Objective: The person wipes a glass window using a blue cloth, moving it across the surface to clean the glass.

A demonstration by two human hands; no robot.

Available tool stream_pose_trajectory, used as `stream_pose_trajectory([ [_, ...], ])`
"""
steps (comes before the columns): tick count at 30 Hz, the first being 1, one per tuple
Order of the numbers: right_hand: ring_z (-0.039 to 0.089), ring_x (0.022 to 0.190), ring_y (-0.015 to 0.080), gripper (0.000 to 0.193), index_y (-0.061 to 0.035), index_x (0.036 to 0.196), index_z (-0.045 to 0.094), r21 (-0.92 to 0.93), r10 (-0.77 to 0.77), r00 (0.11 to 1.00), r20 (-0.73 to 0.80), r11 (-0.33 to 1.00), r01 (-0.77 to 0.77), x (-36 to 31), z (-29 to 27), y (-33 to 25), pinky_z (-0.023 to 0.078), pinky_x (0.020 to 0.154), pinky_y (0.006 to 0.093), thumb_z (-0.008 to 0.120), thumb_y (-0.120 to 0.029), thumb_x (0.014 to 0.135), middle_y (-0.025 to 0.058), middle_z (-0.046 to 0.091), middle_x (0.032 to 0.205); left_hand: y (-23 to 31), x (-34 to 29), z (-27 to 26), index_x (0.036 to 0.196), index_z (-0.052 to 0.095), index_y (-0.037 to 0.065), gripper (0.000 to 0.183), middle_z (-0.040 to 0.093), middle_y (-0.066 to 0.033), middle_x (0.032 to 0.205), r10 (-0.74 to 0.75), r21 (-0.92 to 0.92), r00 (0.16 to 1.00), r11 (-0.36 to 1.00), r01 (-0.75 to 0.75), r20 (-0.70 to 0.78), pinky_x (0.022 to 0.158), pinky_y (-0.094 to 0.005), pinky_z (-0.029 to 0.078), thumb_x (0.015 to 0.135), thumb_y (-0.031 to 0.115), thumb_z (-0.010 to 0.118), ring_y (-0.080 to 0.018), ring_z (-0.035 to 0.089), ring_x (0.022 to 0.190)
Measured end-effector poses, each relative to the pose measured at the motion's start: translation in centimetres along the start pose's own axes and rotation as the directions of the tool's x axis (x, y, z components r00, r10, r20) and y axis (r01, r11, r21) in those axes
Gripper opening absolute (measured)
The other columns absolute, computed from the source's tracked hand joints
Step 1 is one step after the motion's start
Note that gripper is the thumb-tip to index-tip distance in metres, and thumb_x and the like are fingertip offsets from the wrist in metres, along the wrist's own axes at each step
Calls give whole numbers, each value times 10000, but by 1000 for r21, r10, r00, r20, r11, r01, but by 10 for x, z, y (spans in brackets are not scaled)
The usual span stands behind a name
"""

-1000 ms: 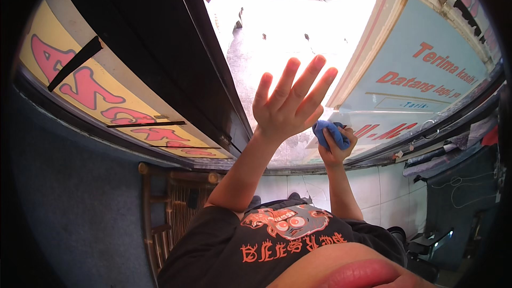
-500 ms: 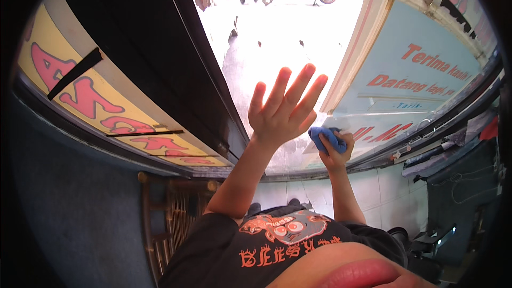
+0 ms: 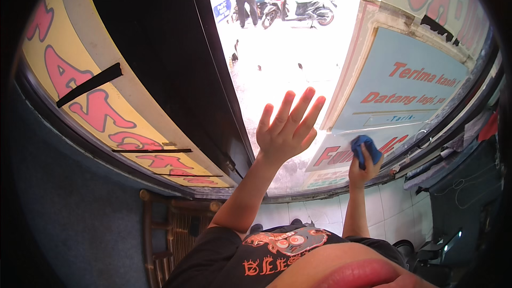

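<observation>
Blue cloth sits in the right hand, fingers and thumb closed on it, the bunch standing out beyond the fingertips on the far side from the wrist. It lies to the right of the left hand and slightly nearer the body, well apart from it; the right hand alone is in reach. Long axis: none clear, the cloth being crumpled into a rounded wad. Left hand holds nothing visible: palm turned away, fingers straight and fanned, pointing outward (contact with any pane cannot be told against the glare). Cloth overlaps the red-lettered sticker on the glossy, see-through panel; whether it presses there is unclear. Materials: cloth soft, matt, folded; light-blue sign flat, four-sided, with worn, yellowish edging above; door frame dark and smooth; chair of round bamboo poles with a slatted seat.
</observation>
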State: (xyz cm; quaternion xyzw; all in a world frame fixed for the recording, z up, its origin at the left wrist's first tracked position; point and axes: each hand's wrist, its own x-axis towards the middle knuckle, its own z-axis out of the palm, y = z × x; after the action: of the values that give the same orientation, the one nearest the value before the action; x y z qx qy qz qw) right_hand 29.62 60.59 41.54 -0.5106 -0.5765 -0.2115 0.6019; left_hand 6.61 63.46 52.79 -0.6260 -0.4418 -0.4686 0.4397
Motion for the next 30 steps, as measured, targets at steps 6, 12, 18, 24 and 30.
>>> stream_pose_trajectory([
  [6,563,895,278,272,-19,976,665,155,247,969,-19,958,-241,15,-3,-18,451,765,348,606,45,718,130,540,975,-2,2,0,1203,566,280,502,504,23,1301,33,8,999,999,-33,-30,1115,-397,139,717,187,487,-193,374,1277],
  [12,549,873,284,337,-17,979,668,341,354,933,65,871,-354,5,6,-56,442,756,319,575,57,664,141,504,945,-1,2,0,1177,591,251,500,518,-18,1287,45,-18,999,999,-45,-27,1114,-408,132,692,164,508,-227,380,1276],
  [18,554,786,339,442,-88,975,690,140,20,998,55,990,-27,14,4,-39,466,691,349,648,14,547,153,554,865,-1,0,1,1233,538,287,492,484,40,1320,18,-2,1000,1000,-18,-14,1119,-395,135,752,212,465,-183,365,1283],
  [24,572,890,290,339,-15,1004,660,147,195,972,-131,973,-175,39,2,-10,466,753,337,586,74,686,150,551,984,-3,1,0,1214,556,264,503,494,2,1309,42,7,999,999,-42,-30,1118,-411,130,722,197,479,-211,361,1287],
  [30,545,872,311,384,-62,1003,674,345,277,960,-40,906,-247,10,17,-44,448,754,347,606,56,644,149,518,942,0,0,3,1191,577,233,512,507,-45,1297,48,-14,998,999,-49,-47,1115,-427,129,688,177,495,-252,360,1290],
])
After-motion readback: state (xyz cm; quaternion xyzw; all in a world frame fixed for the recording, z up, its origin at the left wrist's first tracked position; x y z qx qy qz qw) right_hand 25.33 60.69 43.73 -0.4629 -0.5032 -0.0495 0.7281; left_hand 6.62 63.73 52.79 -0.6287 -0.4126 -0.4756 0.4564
